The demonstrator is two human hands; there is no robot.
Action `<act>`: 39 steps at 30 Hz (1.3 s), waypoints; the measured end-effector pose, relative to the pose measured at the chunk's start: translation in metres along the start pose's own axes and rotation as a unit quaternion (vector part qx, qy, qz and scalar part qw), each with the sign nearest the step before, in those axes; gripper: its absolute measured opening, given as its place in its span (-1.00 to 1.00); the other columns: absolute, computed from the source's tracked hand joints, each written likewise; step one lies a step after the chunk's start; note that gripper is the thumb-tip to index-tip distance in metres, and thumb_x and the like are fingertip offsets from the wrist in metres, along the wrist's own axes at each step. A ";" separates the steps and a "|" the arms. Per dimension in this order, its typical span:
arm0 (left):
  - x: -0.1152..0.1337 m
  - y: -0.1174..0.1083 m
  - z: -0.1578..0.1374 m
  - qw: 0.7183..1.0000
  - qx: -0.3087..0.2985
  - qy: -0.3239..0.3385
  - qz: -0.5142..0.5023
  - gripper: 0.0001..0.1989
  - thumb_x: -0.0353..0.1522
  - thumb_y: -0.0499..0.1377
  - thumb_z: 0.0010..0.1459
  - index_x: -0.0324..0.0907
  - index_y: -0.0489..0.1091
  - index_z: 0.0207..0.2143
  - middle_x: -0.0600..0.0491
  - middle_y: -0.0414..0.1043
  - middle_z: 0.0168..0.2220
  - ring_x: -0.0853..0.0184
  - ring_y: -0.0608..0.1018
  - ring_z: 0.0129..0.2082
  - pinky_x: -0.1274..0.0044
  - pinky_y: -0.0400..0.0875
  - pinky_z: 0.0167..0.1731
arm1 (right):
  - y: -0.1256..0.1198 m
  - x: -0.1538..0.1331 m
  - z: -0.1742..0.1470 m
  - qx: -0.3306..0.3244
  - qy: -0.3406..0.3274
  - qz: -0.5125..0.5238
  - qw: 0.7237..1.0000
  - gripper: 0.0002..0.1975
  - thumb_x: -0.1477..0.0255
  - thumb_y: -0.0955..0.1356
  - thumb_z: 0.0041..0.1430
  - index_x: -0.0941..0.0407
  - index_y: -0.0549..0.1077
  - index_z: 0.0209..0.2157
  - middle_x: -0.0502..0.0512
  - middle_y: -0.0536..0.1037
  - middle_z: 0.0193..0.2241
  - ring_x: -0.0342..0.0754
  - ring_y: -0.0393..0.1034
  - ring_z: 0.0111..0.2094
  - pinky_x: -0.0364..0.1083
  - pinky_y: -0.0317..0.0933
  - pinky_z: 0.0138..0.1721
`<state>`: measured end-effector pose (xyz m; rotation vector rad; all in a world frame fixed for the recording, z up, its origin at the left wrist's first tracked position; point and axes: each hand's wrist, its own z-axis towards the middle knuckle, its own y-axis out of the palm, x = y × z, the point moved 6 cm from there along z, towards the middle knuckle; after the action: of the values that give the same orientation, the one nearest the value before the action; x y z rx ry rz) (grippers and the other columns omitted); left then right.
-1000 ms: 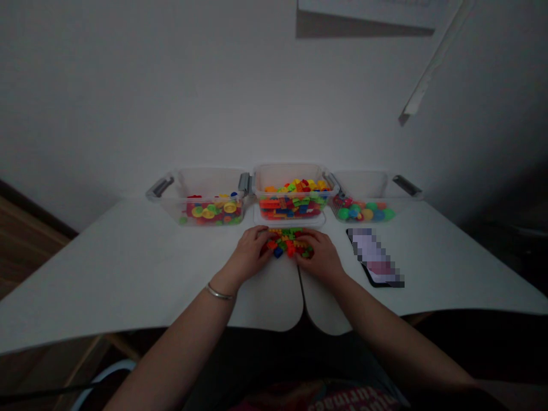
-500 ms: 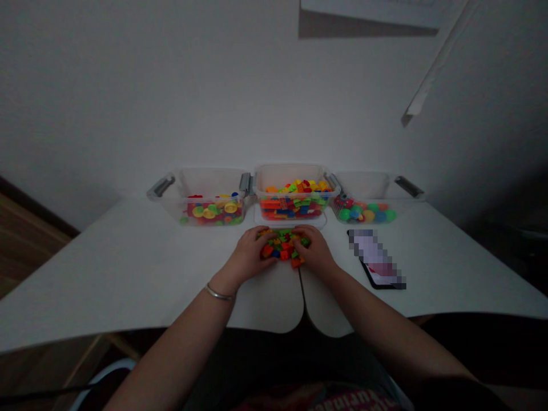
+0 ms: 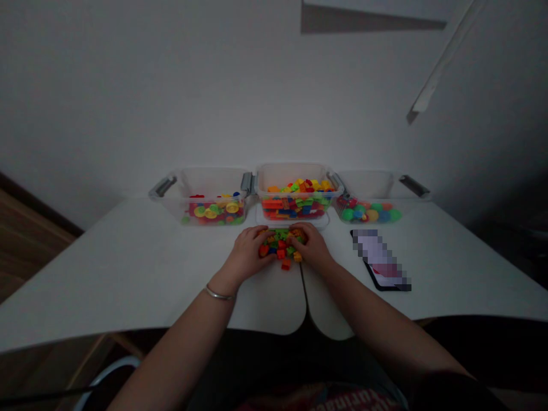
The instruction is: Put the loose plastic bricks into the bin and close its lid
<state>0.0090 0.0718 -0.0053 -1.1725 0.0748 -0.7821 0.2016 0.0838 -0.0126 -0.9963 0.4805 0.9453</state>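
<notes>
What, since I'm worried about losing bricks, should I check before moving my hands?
1. Left hand at the left side of the brick pile: ok.
2. Right hand at its right side: ok.
3. Pile compact: not ok; an orange brick juts out at the near edge.
4. Phone clear of both hands: ok.
5. Middle bin open on top: ok.
6. Either hand gripping a brick: cannot tell, partly hidden.

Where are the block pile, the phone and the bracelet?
Block pile (image 3: 281, 244): head view, on its middle.
Phone (image 3: 380, 260): head view, on its screen.
Bracelet (image 3: 219, 295): head view, on its silvery band.
</notes>
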 end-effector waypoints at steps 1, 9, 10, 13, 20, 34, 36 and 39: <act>0.000 0.000 0.000 1.000 -0.001 0.000 -0.001 -0.46 -0.22 0.36 0.05 -0.13 0.42 0.09 -0.15 0.38 0.15 -0.02 0.42 0.14 0.13 0.32 0.16 | -0.003 0.002 -0.001 0.006 0.001 0.008 1.000 -0.76 0.35 0.36 0.12 0.09 0.50 -0.16 0.17 0.56 -0.14 0.07 0.45 -0.05 0.13 0.30 0.08; -0.001 -0.001 0.000 1.000 0.003 -0.007 -0.004 -0.50 -0.23 0.32 0.11 -0.11 0.41 0.11 -0.13 0.38 0.15 0.01 0.41 0.15 0.14 0.32 0.16 | -0.033 0.028 -0.007 0.022 0.023 -0.002 0.999 -0.70 0.38 0.31 0.11 0.10 0.51 -0.11 0.21 0.55 -0.10 0.07 0.47 -0.06 0.12 0.37 0.00; -0.001 -0.001 0.000 1.000 0.003 -0.008 -0.002 -0.50 -0.24 0.32 0.11 -0.12 0.42 0.11 -0.14 0.38 0.15 0.01 0.41 0.15 0.14 0.32 0.16 | -0.035 0.029 -0.007 0.016 0.018 -0.018 1.000 -0.71 0.39 0.32 0.10 0.10 0.52 -0.13 0.20 0.56 -0.12 0.08 0.47 -0.07 0.12 0.36 0.00; 0.000 -0.002 0.001 1.000 0.007 -0.008 0.001 -0.52 -0.26 0.30 0.13 -0.15 0.42 0.11 -0.15 0.40 0.14 0.01 0.42 0.14 0.14 0.32 0.17 | -0.035 0.026 -0.007 -0.002 -0.012 -0.063 0.998 -0.73 0.39 0.35 0.09 0.11 0.55 -0.16 0.19 0.59 -0.16 0.08 0.47 -0.08 0.12 0.33 0.01; 0.001 -0.003 0.002 1.000 0.018 0.000 -0.007 -0.59 -0.28 0.26 0.16 -0.17 0.44 0.06 -0.14 0.43 0.10 0.02 0.45 0.11 0.14 0.36 0.14 | -0.025 0.022 -0.005 0.014 0.022 -0.143 0.989 -0.86 0.40 0.43 0.05 0.09 0.57 -0.30 0.19 0.60 -0.21 0.13 0.44 -0.11 0.15 0.28 0.03; 0.013 -0.019 0.006 0.995 0.061 0.040 -0.065 -0.69 -0.38 0.18 0.21 -0.16 0.43 0.02 -0.11 0.50 0.03 0.09 0.50 0.05 0.15 0.36 0.10 | -0.036 0.014 -0.003 0.085 0.059 -0.008 0.995 -0.89 0.31 0.39 0.00 0.04 0.50 -0.42 0.11 0.60 -0.34 0.11 0.47 -0.21 0.14 0.33 -0.05; 0.016 -0.023 0.007 0.994 0.069 0.045 -0.076 -0.68 -0.39 0.20 0.20 -0.14 0.43 0.02 -0.09 0.52 0.00 0.11 0.51 0.02 0.16 0.37 0.09 | -0.036 0.007 -0.004 0.097 0.043 0.032 0.994 -0.87 0.29 0.39 0.02 0.04 0.50 -0.41 0.10 0.60 -0.34 0.09 0.48 -0.22 0.12 0.34 -0.07; 0.020 -0.023 0.007 0.992 0.066 0.051 -0.092 -0.65 -0.40 0.25 0.16 -0.13 0.42 0.02 -0.08 0.53 -0.03 0.11 0.51 0.00 0.18 0.38 0.06 | -0.031 -0.010 -0.006 0.080 0.003 0.078 0.994 -0.87 0.29 0.39 0.07 0.05 0.49 -0.39 0.10 0.60 -0.34 0.04 0.50 -0.26 0.06 0.38 -0.13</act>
<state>0.0152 0.0621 0.0236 -1.0229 -0.0012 -0.9959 0.2227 0.0675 0.0072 -0.8267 0.6367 1.0259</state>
